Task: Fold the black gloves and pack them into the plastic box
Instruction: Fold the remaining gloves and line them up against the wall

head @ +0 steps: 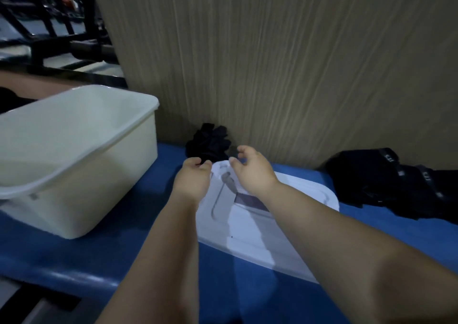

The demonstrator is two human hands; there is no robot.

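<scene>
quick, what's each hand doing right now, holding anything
left hand: fingers curled at the edge of the black gloves, grip cannot be told
right hand: open, holds nothing

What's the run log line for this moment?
left hand: at edge of black gloves, grip unclear; right hand: fingers loosely curled above white lid; plastic box: no gloves visible

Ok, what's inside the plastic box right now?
Only bare pale inner walls show inside the plastic box; the black gloves lie outside. Its near rim hides part of the bottom.
</scene>
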